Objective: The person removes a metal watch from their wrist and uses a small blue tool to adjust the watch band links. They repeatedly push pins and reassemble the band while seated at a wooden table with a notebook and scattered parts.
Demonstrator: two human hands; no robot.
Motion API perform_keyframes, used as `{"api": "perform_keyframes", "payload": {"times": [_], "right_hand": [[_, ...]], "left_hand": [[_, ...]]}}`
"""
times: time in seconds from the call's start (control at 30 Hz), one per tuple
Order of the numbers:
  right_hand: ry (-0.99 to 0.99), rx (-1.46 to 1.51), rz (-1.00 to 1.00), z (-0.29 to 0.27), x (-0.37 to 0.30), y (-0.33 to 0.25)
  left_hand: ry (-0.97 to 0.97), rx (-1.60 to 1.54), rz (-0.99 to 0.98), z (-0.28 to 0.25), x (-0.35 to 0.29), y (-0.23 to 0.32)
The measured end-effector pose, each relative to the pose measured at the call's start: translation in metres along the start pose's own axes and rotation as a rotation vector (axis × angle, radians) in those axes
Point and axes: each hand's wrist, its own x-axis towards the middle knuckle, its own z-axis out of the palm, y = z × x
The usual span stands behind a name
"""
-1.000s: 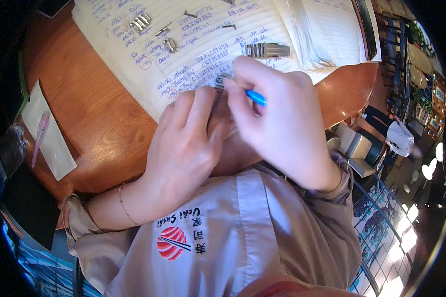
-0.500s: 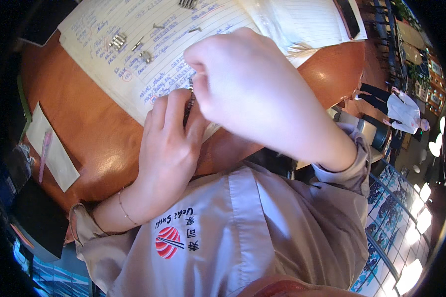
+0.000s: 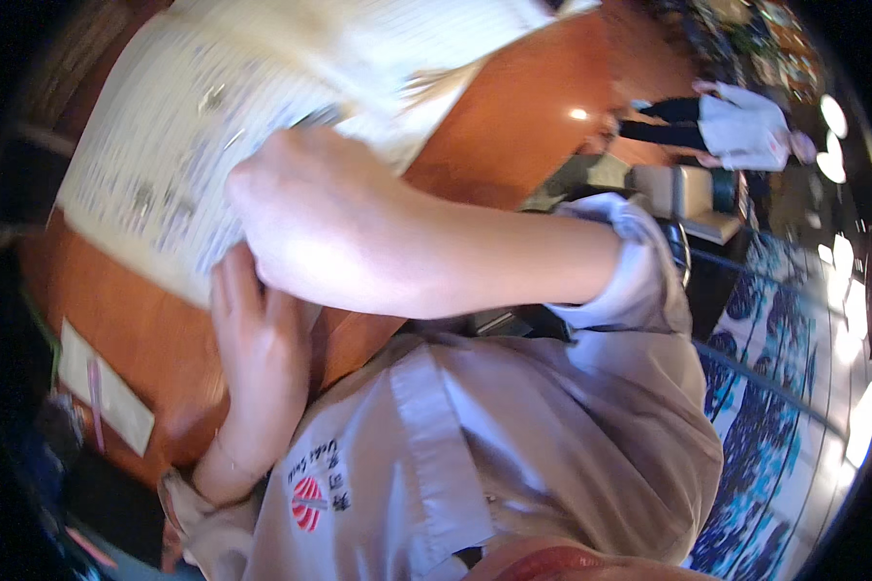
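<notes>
My left hand [image 3: 262,324] is curled at the near edge of an open notebook [image 3: 179,261] full of handwriting. Half a second ago a metal link band showed between its fingers; now my right hand hides that spot. My right hand [image 3: 305,213] lies over the left fingertips, its back turned up and its fingers folded. Whatever it pinches is out of sight. Just beyond its knuckles is a blurred dark thing [image 3: 320,117]. On the pages lie small metal link pieces [image 3: 211,98], smeared by motion, with another link piece [image 3: 142,199] nearer the left edge.
The notebook rests on a brown, glossy tabletop [image 3: 513,121]. A white slip [image 3: 126,412] with a pink pen [image 3: 95,402] on it lies at the left. A person [image 3: 741,126] in a white top stands off to the right, near a pale chair [image 3: 693,194].
The view has turned, so notebook and hands sit further left. My right hand now covers more of the left fingers, hiding the band. A dark thing shows beyond its knuckles.
</notes>
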Motion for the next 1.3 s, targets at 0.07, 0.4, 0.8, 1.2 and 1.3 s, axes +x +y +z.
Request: {"api": "perform_keyframes", "payload": {"times": [0.07,0.4,0.8,1.2,1.3], "right_hand": [[0.019,0.178,0.095,0.011,-0.004,0.023],[0.062,-0.104,0.043,0.042,0.012,0.002],[0.23,0.393,0.077,0.02,-0.016,0.034],[-0.162,0.092,-0.026,-0.013,0.007,0.026],[-0.18,-0.003,-0.082,-0.018,0.007,0.024]], "left_hand": [[-0.006,-0.015,0.003,0.002,0.002,0.002],[0.028,-0.026,-0.04,0.017,-0.011,-0.002],[0.106,0.089,0.104,0.013,0.005,-0.003],[0.188,0.063,-0.028,0.007,-0.009,0.004],[0.168,0.111,-0.013,0.007,-0.007,0.007]]}}
